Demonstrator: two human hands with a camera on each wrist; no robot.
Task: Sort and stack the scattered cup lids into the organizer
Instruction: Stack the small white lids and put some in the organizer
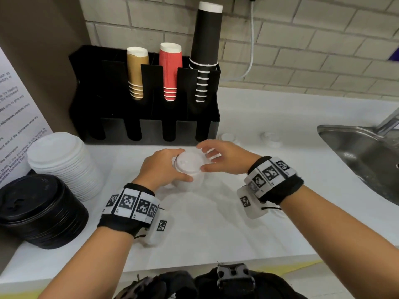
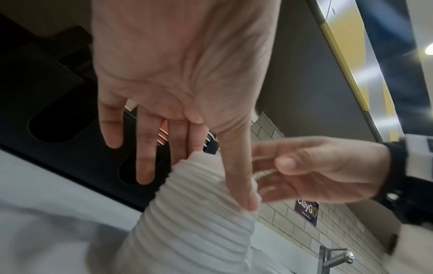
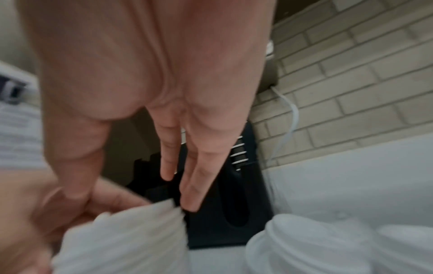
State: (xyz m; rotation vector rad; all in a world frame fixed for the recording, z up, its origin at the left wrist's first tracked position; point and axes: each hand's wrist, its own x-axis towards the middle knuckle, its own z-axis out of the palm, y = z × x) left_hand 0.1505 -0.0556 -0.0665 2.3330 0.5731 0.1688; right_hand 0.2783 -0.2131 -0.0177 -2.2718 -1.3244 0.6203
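A stack of small white lids (image 1: 188, 169) stands on the white counter (image 1: 216, 223) in front of the black organizer (image 1: 151, 128). My left hand (image 1: 170, 167) grips the stack from the left, thumb in front and fingers behind; the left wrist view shows the thumb lying along the ribbed stack (image 2: 192, 213). My right hand (image 1: 208, 158) holds the top of the stack from the right, thumb on the rim and fingertips over the far edge. The right wrist view shows a fingertip touching the stack's (image 3: 121, 237) upper edge. The organizer's front slots look dark, and I cannot tell what is in them.
A tall stack of large white lids (image 1: 62, 162) and a stack of black lids (image 1: 38, 210) stand at the left. Loose clear lids (image 1: 228, 137) lie right of the organizer. Brown, red and black cups (image 1: 170, 70) fill its back slots. A steel sink (image 1: 362, 152) is at the right.
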